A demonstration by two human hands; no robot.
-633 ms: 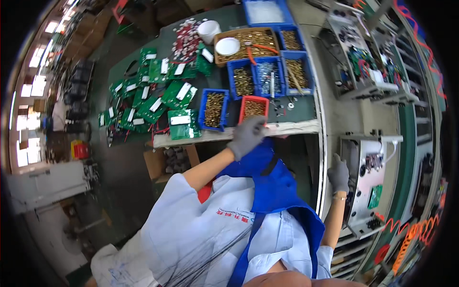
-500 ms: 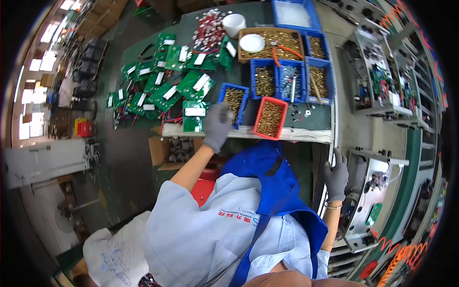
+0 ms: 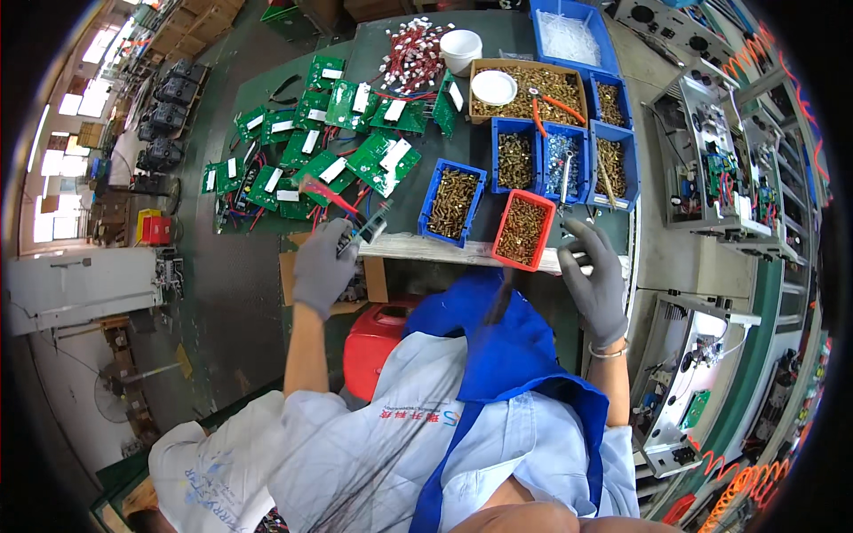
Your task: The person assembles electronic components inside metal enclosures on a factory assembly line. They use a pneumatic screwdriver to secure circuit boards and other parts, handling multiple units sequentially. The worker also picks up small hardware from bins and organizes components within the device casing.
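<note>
My left hand [image 3: 322,271], in a grey glove, grips a green circuit board [image 3: 377,222] at the table's front edge. The board is tipped up on edge, with red and black wires beside it. On the right, my gloved right hand [image 3: 593,280] hovers over the table edge, its fingers curved and thumb apart. Nothing shows between them. Its fingertips are near a few small loose parts [image 3: 593,213]. Between my hands stand a red bin [image 3: 524,231] and a blue bin [image 3: 453,202], both filled with brass-coloured fasteners.
More green circuit boards [image 3: 384,163] with white labels cover the left of the table [image 3: 410,216]. Behind the bins is a cardboard tray [image 3: 542,84] of brass pieces with orange-handled pliers [image 3: 560,108]. A white tub [image 3: 461,51] stands near red-wired connectors [image 3: 413,58].
My left hand has moved left from the blue bin to the board, which is now tipped up. My right hand has risen from beside the table to the red bin's right.
</note>
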